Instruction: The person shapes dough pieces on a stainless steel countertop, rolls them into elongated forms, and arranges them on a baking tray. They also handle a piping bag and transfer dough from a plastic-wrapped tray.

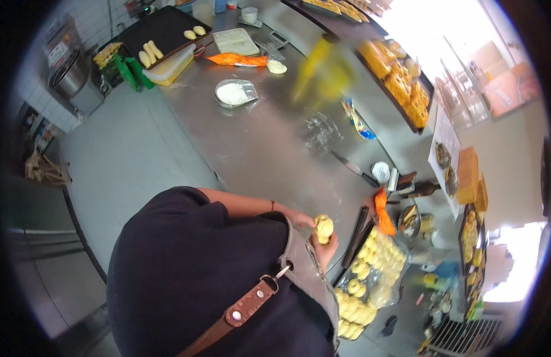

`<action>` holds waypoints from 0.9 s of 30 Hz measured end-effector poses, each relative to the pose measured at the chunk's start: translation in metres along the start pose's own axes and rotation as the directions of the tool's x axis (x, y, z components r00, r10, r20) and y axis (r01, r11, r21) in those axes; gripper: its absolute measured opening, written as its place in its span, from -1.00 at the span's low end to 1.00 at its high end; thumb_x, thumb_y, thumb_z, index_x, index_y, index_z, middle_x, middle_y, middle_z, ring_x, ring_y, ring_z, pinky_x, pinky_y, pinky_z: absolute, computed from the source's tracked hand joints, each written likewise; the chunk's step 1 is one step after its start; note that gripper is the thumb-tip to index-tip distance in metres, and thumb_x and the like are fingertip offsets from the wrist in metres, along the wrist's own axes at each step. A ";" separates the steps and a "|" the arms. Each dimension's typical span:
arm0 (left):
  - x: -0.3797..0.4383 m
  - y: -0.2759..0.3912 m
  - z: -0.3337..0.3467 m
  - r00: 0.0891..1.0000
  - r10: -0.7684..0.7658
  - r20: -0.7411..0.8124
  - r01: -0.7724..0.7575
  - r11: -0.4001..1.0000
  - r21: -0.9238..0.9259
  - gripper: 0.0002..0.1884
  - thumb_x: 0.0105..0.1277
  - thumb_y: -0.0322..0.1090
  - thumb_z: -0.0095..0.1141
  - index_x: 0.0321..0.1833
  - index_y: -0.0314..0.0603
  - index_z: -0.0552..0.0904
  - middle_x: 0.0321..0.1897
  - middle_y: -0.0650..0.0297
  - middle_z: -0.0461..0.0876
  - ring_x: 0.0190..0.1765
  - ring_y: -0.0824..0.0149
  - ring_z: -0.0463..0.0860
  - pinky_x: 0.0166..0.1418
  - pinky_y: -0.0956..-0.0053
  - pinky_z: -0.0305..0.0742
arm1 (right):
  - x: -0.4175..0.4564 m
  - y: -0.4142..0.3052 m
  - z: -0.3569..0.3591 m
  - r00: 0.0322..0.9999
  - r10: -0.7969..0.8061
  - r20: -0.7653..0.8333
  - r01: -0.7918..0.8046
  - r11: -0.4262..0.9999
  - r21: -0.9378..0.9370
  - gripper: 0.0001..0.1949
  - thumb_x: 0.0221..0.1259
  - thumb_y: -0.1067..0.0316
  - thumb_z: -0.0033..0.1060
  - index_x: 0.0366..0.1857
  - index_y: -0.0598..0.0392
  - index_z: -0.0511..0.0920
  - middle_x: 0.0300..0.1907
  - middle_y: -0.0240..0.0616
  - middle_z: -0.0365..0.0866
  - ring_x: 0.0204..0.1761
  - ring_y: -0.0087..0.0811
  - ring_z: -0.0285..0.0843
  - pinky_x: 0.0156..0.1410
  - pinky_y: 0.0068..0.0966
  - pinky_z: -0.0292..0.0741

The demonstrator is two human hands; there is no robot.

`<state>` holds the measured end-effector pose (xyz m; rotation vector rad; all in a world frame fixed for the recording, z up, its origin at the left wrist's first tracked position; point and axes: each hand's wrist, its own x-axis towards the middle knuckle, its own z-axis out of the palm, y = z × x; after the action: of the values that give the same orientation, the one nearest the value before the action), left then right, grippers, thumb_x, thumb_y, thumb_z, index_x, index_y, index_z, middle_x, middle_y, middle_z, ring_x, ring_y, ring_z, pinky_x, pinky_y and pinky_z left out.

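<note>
Several pale yellow dough pieces (323, 228) are gathered between my two hands, close to the front of my apron. My left hand (303, 219) grips them from the left side, with a thin cord at its wrist. My right hand (325, 250) is closed around the lower part of the dough, and its wrist is partly hidden by the apron (309, 263). Beside my right hand stands a tray with rows of dough pieces (358, 308), partly covered by a clear plastic sheet (387, 285). A dark rod-like object (358, 232) lies between my hands and that tray.
On the steel table (253, 151) lie a knife (353, 167), a flour scoop (234, 93), an orange bag (237, 60) and a blue packet (358, 119). A black tray (161, 33) holds dough pieces at the far end. Baked bread (398, 82) sits on a raised shelf. A yellow shape (324, 71) is blurred.
</note>
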<state>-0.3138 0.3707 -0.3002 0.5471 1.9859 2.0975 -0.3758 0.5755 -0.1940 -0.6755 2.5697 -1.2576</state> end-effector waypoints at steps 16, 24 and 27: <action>0.000 0.077 0.008 0.934 -0.305 -0.187 0.304 0.952 -0.033 -0.22 0.21 -0.25 0.43 0.39 -0.29 0.25 0.33 0.02 0.33 0.38 0.18 0.42 0.42 0.24 0.39 | -0.032 -0.018 -0.013 0.972 -0.228 -0.057 0.227 0.973 -0.038 -0.48 -0.08 0.37 0.47 0.10 -0.06 0.58 0.24 0.07 0.35 0.25 0.09 0.39 0.28 -0.17 0.47; 0.049 0.088 0.040 0.905 -0.417 -0.086 0.423 0.904 0.066 -0.34 0.29 -0.27 0.36 0.36 -0.27 0.30 0.23 0.07 0.44 0.28 0.23 0.49 0.35 0.29 0.43 | -0.058 0.009 -0.040 0.972 -0.087 -0.220 0.080 0.996 -0.040 -0.45 -0.10 0.42 0.43 0.14 -0.02 0.58 0.33 0.13 0.26 0.34 0.17 0.30 0.38 -0.13 0.40; 0.064 0.085 0.048 0.874 -0.485 -0.010 0.485 0.874 0.030 -0.33 0.29 -0.26 0.36 0.36 -0.27 0.30 0.22 0.07 0.46 0.26 0.24 0.50 0.33 0.31 0.43 | -0.070 0.019 -0.047 0.966 -0.030 -0.258 0.026 0.999 -0.018 -0.42 -0.10 0.43 0.42 0.17 0.04 0.56 0.34 0.11 0.26 0.30 0.13 0.35 0.34 -0.19 0.45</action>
<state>-0.3442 0.4332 -0.2064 0.0312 1.9069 1.7539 -0.3379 0.6515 -0.1811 -0.5871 2.7863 -1.4233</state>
